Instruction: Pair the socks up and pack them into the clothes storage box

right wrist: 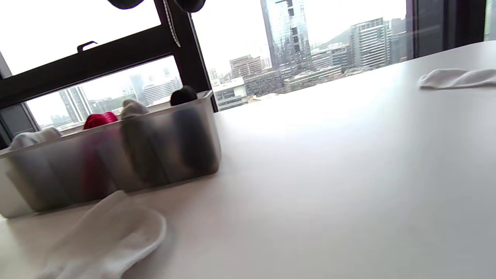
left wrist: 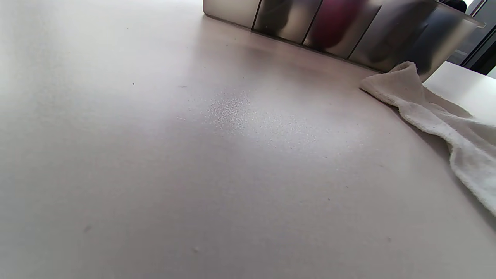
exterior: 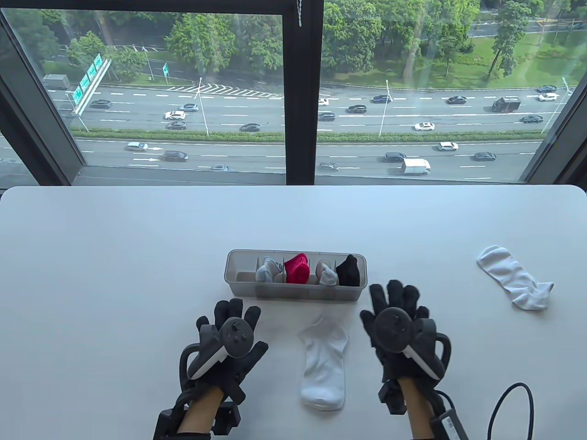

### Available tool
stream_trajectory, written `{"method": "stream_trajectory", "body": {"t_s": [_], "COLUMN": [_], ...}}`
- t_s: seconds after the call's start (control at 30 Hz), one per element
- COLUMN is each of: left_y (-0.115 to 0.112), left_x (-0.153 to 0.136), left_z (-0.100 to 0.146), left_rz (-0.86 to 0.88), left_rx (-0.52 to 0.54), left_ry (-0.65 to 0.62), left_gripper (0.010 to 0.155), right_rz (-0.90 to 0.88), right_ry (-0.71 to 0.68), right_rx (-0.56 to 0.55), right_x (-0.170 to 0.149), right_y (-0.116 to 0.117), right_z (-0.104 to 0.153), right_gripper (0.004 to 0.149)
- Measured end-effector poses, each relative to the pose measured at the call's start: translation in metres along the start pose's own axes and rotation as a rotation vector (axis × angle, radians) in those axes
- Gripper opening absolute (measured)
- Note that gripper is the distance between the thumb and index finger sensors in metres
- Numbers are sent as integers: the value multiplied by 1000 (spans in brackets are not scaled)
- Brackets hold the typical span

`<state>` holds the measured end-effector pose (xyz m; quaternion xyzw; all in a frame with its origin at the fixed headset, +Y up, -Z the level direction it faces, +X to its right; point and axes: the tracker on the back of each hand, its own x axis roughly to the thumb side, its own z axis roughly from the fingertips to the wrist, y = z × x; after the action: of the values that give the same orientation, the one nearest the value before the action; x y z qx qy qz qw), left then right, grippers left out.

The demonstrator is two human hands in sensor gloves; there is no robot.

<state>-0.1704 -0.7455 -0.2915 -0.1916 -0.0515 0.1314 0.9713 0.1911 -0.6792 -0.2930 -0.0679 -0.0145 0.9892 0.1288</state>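
A flat white knit ankle sock (exterior: 323, 364) lies on the table between the two hands, just in front of the translucent grey plastic divided storage box (exterior: 238, 286). Its match, a second white sock (exterior: 513, 277) with a ribbed cuff, lies well apart to the right. The box's leftmost compartment looks free; the others hold a grey-white bundle (exterior: 269, 269), a red bundle (exterior: 297, 268), another grey-white bundle (exterior: 327, 273) and a black bundle (exterior: 348, 270).

The likely slip is a loose pairing: soft, limp fabric can unroll on the way in, or snag a thin divider and spill over into the next cell.

The left hand (exterior: 228, 341) and right hand (exterior: 398, 327) hover with spread, relaxed fingers, gripping nothing. The white table (exterior: 114, 256) is smooth and matte.
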Motion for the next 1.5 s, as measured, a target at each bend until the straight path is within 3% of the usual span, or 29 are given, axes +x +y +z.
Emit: {"method": "stream_trajectory", "body": {"t_s": [0.1,0.2,0.4,0.77,0.93,1.1,1.2,1.27,1.5], "left_y": [3,4,10,16,16,18,19,19,28], "left_x": [0,2,11,10,11,16,22,28,39], "left_z": [1,3,6,10,7,12,16,19,33], "left_rz": [22,17,14,26,37,32,36,43,140], "left_rx": [9,16,27,56,43,58,85,76,137], "left_ry": [-9,-15,-46,-28,-24,-68,-123,-173,-330], "left_gripper": [71,71,70,69,69,69,70,71,73], "right_rz": [30,1,-141,-93,-91,-144,-259,-362,-316], "right_ry": [173,359,594,612,583,517,471,374,-75], "right_rx": [-40,2,183,373,350,299,140,6,-116], "right_x": [-49,-108,-199,-244,-239,-225,-207,-185,-68], "right_y": [-15,-19,11,34,34,30,30,20,-35], "right_z": [-19,-41,-73,-129,-129,-112,-92,-80,-35], "right_gripper": [64,64,63,58,55,52,53,53,50]}}
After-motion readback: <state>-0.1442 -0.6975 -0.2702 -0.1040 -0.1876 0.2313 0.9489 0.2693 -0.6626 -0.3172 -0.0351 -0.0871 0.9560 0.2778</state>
